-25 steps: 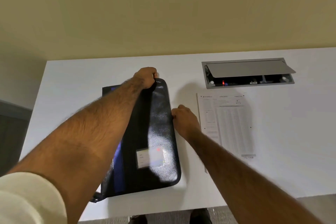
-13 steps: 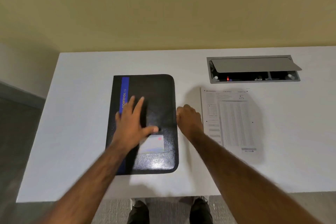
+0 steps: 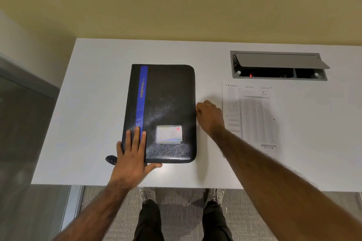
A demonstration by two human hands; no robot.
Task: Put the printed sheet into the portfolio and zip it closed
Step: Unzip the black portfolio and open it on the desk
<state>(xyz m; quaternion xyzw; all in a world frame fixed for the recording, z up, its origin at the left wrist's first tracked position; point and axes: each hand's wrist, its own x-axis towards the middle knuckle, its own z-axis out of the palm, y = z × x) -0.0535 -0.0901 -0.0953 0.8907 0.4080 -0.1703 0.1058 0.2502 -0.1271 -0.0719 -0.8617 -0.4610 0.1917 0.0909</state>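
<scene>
The black zip portfolio (image 3: 162, 113) lies flat and closed at the centre of the white surface (image 3: 94, 103), cover up, with a blue stripe down its left side and a clear card pocket at its lower right. The printed sheet (image 3: 252, 117) lies flat on the surface to the right of the portfolio, apart from it, just below a recessed cable box (image 3: 278, 65) whose grey lid stands propped open.

The left hand (image 3: 133, 154) rests palm down on the portfolio's lower left corner, fingers spread flat, pressing rather than gripping. A small dark tab, probably the zip pull (image 3: 111, 159), projects at that corner just left of the hand. The right hand (image 3: 209, 117) sits against the middle of the portfolio's right edge, fingers curled in; whether the grip pinches the cover edge or a zip part cannot be told, as the fingertips are hidden.

Judgement: the step in hand is opening the portfolio; the sheet is not yet touched and nothing is inside. The next move calls for freeing the right edge, by running the zip round if it is fastened, then lifting the cover while the left hand steadies the case. Only then can the sheet be slid in and the zip drawn shut.
</scene>
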